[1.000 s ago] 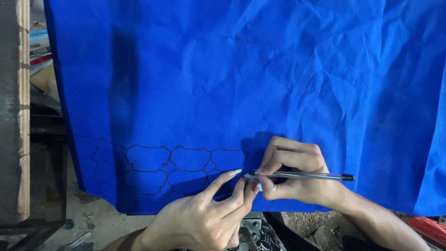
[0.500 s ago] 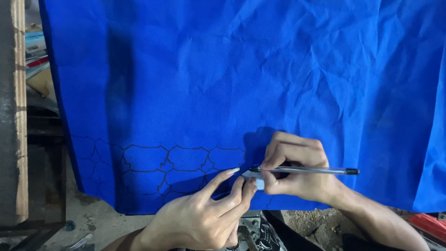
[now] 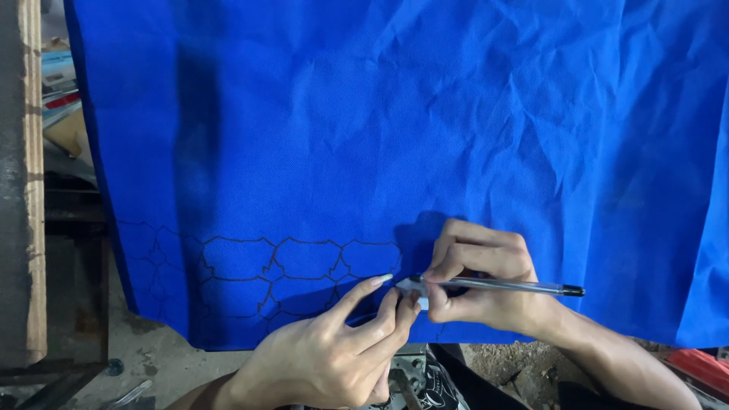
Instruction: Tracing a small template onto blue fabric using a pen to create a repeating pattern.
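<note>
Dim workshop, light falling from above: worn wooden plank (image 3: 30, 190) runs down the left edge, dusty grey concrete floor (image 3: 152, 364) below, cluttered papers (image 3: 64, 91) stacked upper left, red object (image 3: 699, 364) bottom right.

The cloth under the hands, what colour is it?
Bright blue cloth, with black outlined shapes drawn along its lower edge; seen in the head view.

- Bright blue cloth (image 3: 425, 129), creased, bearing black outlines of interlocking stone-like shapes along its lower edge
- Clear pen (image 3: 497, 285) with a black end cap
- Pale wooden plank (image 3: 30, 190) at left
</note>
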